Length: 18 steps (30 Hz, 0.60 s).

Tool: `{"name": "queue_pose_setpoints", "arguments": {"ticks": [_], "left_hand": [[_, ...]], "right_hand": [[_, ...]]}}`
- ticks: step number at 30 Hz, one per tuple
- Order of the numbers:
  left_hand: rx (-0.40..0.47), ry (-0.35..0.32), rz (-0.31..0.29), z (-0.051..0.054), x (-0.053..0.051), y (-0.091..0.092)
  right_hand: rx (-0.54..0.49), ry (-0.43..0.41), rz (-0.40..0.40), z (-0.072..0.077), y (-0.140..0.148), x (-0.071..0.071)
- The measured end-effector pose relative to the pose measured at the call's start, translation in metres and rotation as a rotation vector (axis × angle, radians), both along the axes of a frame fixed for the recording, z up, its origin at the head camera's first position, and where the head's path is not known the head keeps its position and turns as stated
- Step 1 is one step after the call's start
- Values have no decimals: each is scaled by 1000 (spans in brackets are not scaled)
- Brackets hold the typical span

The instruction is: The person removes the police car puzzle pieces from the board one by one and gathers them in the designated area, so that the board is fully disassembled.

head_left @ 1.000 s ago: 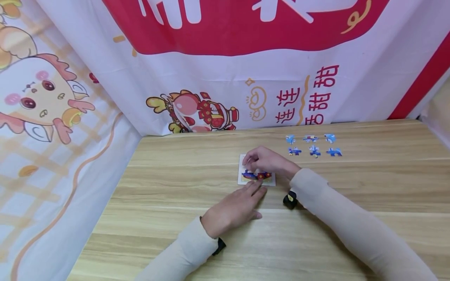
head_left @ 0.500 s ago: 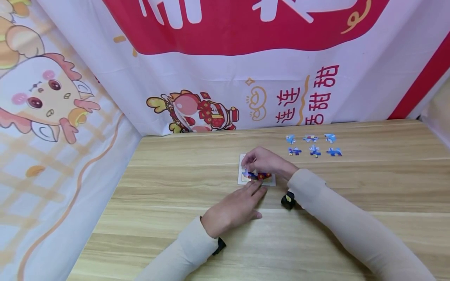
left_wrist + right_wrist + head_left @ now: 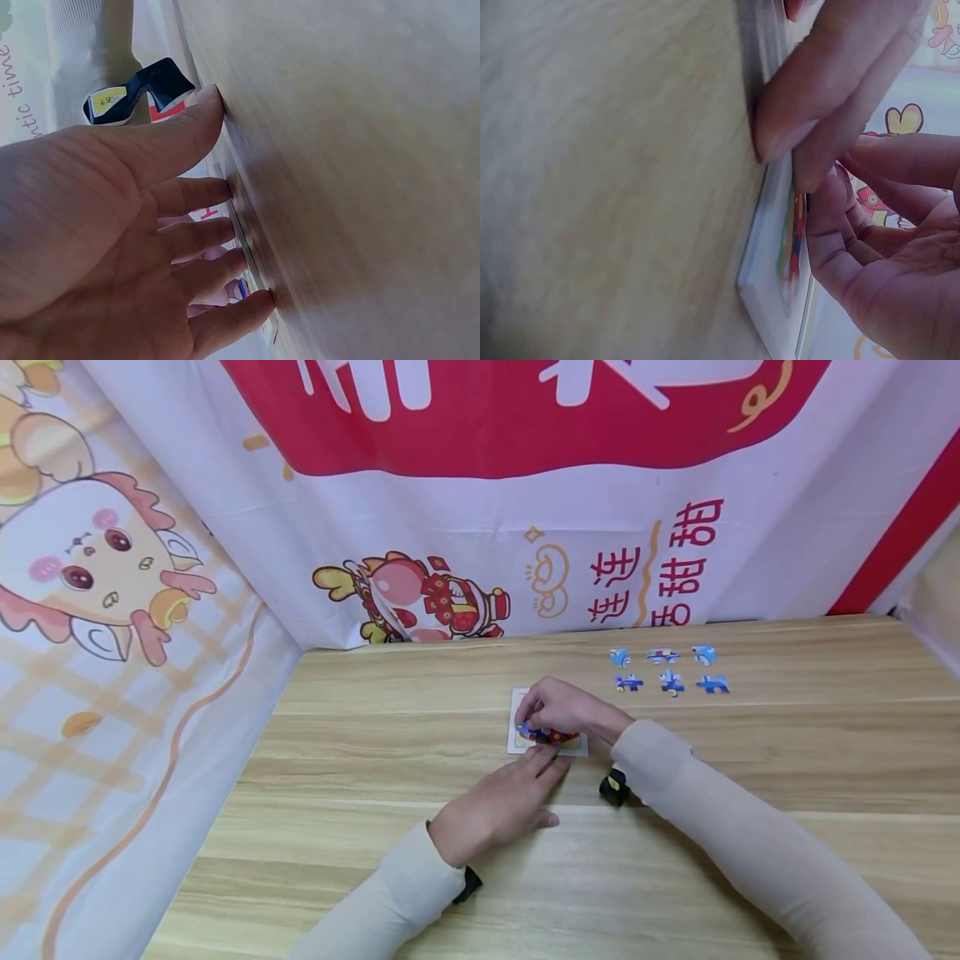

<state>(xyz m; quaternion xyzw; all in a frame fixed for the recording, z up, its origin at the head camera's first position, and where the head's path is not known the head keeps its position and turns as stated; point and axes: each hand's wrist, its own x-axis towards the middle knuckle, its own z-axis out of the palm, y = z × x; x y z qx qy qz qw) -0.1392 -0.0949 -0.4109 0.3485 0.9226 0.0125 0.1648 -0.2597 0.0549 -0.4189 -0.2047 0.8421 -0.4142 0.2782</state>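
A small white-bordered puzzle board lies on the wooden table, with blue and red pieces in its lower part. Over its upper part, my right hand has thumb and fingers curled together at a small blue puzzle piece on the left side; the grip itself is partly hidden. My left hand rests its extended fingertips on the board's near edge. In the right wrist view the left fingers touch the board, beside my right hand. The left wrist view shows my left hand with fingers spread.
Several loose blue puzzle pieces lie in two rows on the table, to the right of and beyond the board. A printed cloth hangs along the back, another at the left. Black bands are at both wrists.
My right fingers have shifted slightly down toward the board's left side, and the blue piece now shows at their tips. My left hand has stayed in place.
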Motion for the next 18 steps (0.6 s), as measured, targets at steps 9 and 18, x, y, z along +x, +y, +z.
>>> {"name": "queue_pose_setpoints", "arguments": {"ticks": [9, 18], "left_hand": [[5, -1, -3, 0, -1, 0], [4, -26, 9, 0, -2, -1]], "right_hand": [[-36, 22, 15, -2, -1, 1], [-52, 8, 8, -4, -1, 0]]}}
